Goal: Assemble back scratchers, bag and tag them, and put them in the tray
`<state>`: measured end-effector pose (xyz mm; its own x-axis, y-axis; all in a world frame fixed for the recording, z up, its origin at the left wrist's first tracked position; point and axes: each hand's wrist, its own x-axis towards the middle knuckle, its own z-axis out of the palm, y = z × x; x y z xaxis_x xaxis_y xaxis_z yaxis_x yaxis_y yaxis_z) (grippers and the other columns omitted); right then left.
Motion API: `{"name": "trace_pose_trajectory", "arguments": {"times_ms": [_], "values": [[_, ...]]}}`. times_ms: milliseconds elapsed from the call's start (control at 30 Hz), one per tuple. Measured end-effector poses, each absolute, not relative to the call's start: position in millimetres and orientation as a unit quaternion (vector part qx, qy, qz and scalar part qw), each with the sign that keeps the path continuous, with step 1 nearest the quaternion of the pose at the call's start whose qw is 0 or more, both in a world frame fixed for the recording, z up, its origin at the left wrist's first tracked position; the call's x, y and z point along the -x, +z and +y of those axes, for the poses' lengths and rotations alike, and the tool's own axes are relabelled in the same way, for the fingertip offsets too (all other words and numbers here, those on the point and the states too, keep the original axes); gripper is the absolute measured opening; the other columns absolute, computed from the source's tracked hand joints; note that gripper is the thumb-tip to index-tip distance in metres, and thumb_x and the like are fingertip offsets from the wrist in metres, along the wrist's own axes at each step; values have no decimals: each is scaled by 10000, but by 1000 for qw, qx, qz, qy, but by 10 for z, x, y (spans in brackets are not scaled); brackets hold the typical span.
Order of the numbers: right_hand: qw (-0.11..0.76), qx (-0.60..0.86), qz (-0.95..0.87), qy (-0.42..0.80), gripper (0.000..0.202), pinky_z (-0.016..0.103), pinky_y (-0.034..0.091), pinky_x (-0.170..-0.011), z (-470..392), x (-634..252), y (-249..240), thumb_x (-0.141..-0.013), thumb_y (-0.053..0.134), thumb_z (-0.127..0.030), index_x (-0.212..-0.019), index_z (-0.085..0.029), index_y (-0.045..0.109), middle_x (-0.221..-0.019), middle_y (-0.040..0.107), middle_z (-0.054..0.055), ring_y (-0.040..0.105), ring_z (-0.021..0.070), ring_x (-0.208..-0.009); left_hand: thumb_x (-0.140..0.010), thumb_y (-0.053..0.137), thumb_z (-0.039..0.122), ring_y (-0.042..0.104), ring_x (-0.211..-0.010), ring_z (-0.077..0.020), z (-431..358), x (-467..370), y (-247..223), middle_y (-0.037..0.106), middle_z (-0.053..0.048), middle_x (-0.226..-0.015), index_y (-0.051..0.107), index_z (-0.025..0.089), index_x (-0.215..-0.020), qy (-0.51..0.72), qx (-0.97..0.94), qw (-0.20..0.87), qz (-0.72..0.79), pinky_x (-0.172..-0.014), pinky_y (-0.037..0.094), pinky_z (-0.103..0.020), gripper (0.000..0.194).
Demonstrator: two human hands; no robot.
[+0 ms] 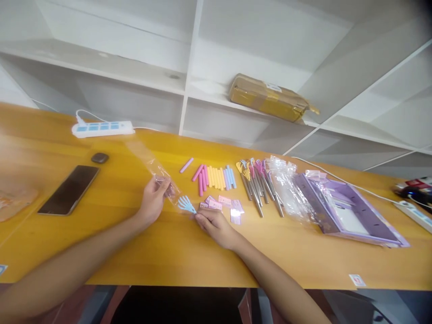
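My left hand (154, 198) pinches a long clear plastic sleeve (173, 191) near the middle of the table. My right hand (214, 223) is closed on a back scratcher whose light blue hand-shaped head (186, 204) points left, at the sleeve's lower end. Whether the head is inside the sleeve I cannot tell. Small pink and purple cards (224, 200) lie just beyond my right hand. Behind them are rows of pink, yellow, purple and blue tubes (216, 177). Several metal-handled scratchers (258, 184) lie to the right.
Clear bags (285, 186) and a purple box (357, 213) lie at right. A phone (69, 190), a dark small object (100, 157) and a power strip (103, 128) are at left. A wrapped parcel (266, 96) sits on the shelf.
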<state>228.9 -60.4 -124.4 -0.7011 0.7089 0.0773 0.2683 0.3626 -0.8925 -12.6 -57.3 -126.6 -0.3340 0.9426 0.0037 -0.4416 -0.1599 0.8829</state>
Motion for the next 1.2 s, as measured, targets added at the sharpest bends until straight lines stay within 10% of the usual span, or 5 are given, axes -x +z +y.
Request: {"name": "trace_pose_trajectory", "arguments": {"times_ms": [1200], "values": [[219,310,-799,466,444,291,365,-713,-526,-2361,-1185,-1112,497,-495,-797,-192,580,-752,528,-5,487,147,-728,-853,871,380,707,-921,-196,-873,-48,-1414,741,-33,-955,723,219,-1000,570,-412,573,422,-863,573,-301,264]]}}
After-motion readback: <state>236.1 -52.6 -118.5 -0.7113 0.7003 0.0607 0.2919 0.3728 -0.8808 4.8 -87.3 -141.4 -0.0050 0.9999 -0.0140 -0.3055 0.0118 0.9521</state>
